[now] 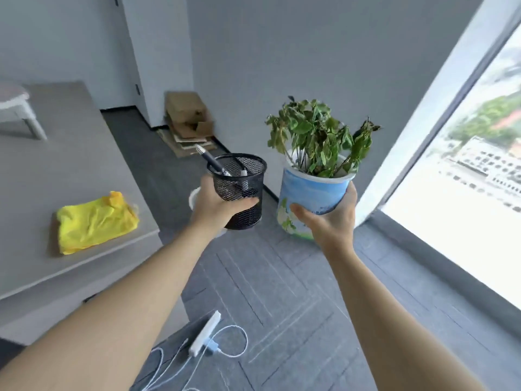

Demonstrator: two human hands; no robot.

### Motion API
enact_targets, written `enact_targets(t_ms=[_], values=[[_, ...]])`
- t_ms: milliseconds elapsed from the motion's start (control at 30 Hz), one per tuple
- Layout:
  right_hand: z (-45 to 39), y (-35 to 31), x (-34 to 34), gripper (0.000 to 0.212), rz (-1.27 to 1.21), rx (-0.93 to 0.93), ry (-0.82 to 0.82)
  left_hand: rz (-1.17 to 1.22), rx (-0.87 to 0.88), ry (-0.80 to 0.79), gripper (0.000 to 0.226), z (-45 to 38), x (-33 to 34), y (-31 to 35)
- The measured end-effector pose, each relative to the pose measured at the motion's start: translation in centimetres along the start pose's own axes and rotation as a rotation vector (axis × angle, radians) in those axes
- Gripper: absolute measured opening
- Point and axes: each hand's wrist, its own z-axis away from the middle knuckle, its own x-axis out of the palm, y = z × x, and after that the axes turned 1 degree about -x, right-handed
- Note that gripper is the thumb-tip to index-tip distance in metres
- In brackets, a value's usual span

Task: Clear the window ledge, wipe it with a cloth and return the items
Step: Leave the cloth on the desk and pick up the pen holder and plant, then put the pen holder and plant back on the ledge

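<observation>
My left hand (pixel 217 204) grips a black mesh pen holder (pixel 242 190) with pens sticking out, held up over the floor. A blue and white plant pot (pixel 310 198) with wilted green leaves (pixel 318 136) is held from below and behind by my right hand (pixel 329 218). Both items hang side by side in mid-air. On the grey table (pixel 70 170) at the left lies a crumpled yellow cloth (pixel 94 221). The window (pixel 465 193) fills the right side, and the dark ledge (pixel 423 249) runs along its foot.
A white power strip (pixel 204 333) with white cables lies on the grey carpet near my feet. Flattened cardboard boxes (pixel 189 119) lean in the far corner. A white stool (pixel 19 108) stands on the table's far left. A white round object (pixel 194 198) shows behind my left hand.
</observation>
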Motion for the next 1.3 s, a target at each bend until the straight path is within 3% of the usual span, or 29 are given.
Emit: enact_targets(t_ms=[100,233,433,667,900,1100,1300], values=[[-0.7,1.6,-8.1,0.101,0.057,0.042,0.148,0.022,0.005,-0.121,0.075,0.6,8.2,1.7],[-1.5,3.7,-17.2,0.094,0.085,0.099,0.344,-0.017,0.034,-0.295,0.065,1.1,18.3,3.2],[-4.1,8.7,-28.5,0.103,0.164,0.174,0.567,-0.049,0.075,-0.525,0.074,-0.2,33.2,3.8],[-11.6,14.3,-39.9,0.099,0.254,0.191,0.750,-0.073,0.073,-0.750,0.082,-5.2,50.6,4.8],[-18.1,18.1,-49.2,0.104,0.290,0.188,0.909,-0.084,0.088,-0.862,0.095,-9.2,64.8,6.4],[-22.5,23.6,-56.9,0.098,0.290,0.215,0.983,-0.101,0.084,-0.904,0.078,-10.2,76.2,5.4],[-27.3,32.0,-66.3,0.104,0.282,0.284,0.976,-0.104,0.072,-0.875,0.079,-10.5,89.6,2.9]])
